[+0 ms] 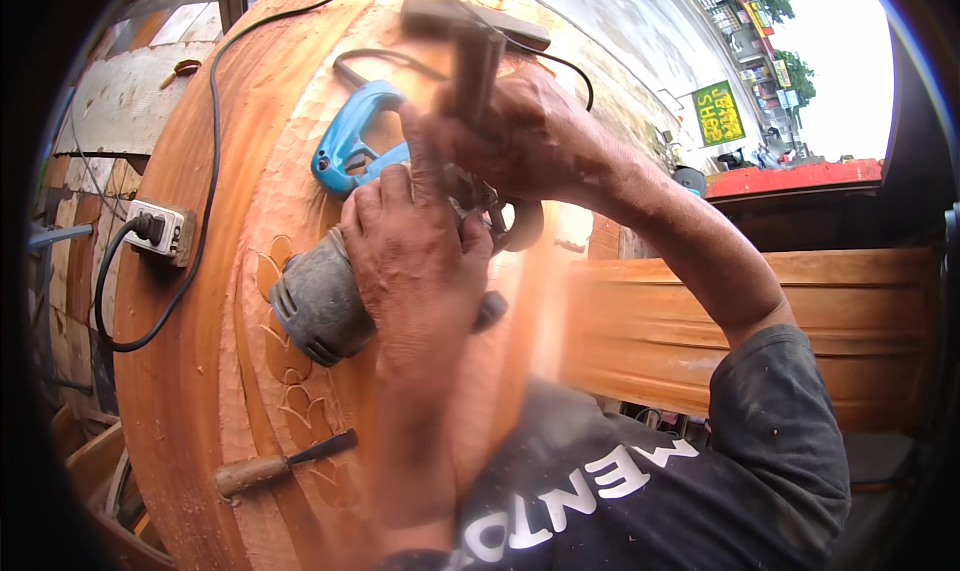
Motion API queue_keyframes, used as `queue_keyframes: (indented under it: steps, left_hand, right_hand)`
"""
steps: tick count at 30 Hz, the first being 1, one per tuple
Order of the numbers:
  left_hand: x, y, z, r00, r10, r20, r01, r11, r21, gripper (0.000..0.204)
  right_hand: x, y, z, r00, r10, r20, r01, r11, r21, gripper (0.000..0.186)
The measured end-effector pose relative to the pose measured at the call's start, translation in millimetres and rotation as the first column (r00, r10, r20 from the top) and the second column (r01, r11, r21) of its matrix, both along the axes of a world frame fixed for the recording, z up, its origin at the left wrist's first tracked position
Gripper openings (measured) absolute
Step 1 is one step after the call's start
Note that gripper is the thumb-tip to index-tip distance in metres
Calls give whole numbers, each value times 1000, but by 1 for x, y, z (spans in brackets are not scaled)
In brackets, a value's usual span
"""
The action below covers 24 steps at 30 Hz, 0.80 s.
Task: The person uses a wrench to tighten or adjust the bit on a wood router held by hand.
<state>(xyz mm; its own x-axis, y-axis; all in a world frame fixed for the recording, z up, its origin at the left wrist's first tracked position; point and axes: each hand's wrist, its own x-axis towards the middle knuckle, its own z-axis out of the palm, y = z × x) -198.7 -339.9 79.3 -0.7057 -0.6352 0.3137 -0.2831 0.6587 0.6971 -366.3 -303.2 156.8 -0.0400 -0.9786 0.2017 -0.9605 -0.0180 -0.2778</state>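
A power tool (pixel 318 306) with a grey motor housing and a blue looped handle lies on a carved wooden panel (pixel 190 321). My left hand (pixel 400 246) is closed over its middle, thumb toward the right side. Above it my right hand (pixel 535 131) grips the upright handle of a hammer (pixel 474 76), whose dark head is toward the top and blurred. Both hands are close together, and they hide the tool's right part, where some metal shows. Nearer on the panel rests a chisel (pixel 262 471) with a wooden handle and dark blade.
A black cord (pixel 216 131) loops over the panel's left side to a socket block (pixel 165 233). Wooden boards (pixel 140 91) stand at the left. Another grooved wooden panel (pixel 740 321) lies to the right. Beyond are pavement, a red ledge (pixel 800 177) and a yellow-green sign (pixel 718 113).
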Motion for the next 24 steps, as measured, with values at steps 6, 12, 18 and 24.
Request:
queue_keyframes:
  steps: [6,12,18,24]
  left_hand:
    - [4,0,4,999,18,31,-18,1000,-4,114]
    - [2,0,1,1000,19,13,-19,1000,-10,113]
    - [4,0,7,999,8,42,-7,1000,-17,107]
    - [5,0,7,998,6,64,-6,1000,-3,102]
  right_hand:
    - [31,22,23,997,-19,-81,19,1000,-3,27]
    - [52,79,12,994,-5,-107,-16,981,-192,18]
    - [53,78,17,999,-19,-46,13,991,-135,14]
    - [46,71,6,990,-138,24,140,985,-98,14]
